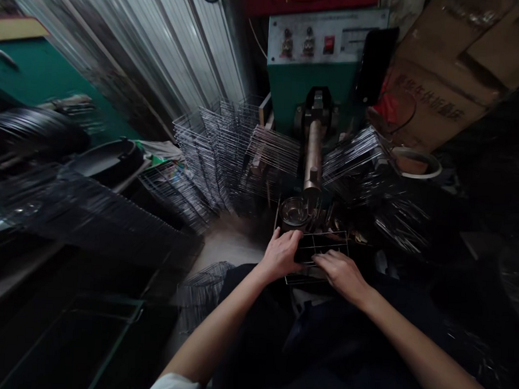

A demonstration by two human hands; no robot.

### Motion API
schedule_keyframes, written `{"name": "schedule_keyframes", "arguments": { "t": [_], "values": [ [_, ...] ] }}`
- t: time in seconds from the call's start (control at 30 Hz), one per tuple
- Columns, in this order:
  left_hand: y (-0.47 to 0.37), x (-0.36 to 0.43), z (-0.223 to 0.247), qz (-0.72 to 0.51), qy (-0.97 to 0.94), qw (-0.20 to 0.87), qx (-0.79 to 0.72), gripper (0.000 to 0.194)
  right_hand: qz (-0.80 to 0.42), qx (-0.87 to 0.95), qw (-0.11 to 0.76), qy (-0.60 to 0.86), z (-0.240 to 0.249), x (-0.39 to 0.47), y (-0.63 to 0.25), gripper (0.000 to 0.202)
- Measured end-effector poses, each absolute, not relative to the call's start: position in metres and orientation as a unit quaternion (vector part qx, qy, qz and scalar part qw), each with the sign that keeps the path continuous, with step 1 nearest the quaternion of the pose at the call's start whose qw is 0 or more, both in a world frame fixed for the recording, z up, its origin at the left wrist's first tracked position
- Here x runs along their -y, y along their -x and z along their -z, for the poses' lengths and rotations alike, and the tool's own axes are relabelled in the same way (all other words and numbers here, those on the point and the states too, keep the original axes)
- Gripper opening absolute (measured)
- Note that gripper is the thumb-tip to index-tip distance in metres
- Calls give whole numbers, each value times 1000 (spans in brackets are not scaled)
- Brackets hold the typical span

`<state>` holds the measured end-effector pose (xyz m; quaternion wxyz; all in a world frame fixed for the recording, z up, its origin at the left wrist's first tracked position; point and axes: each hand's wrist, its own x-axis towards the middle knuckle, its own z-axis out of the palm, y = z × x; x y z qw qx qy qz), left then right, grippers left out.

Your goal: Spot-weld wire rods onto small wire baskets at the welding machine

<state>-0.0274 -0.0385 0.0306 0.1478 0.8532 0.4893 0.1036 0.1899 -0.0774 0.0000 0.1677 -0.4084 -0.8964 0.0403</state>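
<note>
A wire frame (321, 246) made of thin crossing rods lies over my lap, below the machine. My left hand (282, 254) is closed round its left side. On the right, my right hand (341, 272) has its fingers bent over the near part of the same frame. Above the hands, the metal arm (313, 154) of a green machine (285, 95) points down toward me. A round metal dish (293, 212) sits just beyond my left hand. Darkness hides part of the fingertips.
Stacks of wire racks (214, 152) stand left of the machine. Bundled wires (356, 153) lie to its right, near a round bowl (433, 165). Cardboard boxes (444, 105) lean at the upper right. A dark phone (377, 65) is at the machine's panel.
</note>
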Motion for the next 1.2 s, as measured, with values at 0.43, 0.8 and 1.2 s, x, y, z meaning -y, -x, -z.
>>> {"name": "schedule_keyframes", "arguments": {
  "t": [0.43, 0.8, 1.2],
  "values": [
    [26, 43, -46, -173, -847, 98, -492, 59, 62, 894, 227, 380, -12, 74, -192, 37],
    [26, 30, -47, -196, -838, 124, -494, 56, 61, 893, 216, 389, -13, 56, -196, 40],
    [31, 15, -51, -210, -826, 130, -508, 56, 53, 887, 220, 402, -21, 40, -189, 36]
  ]
}}
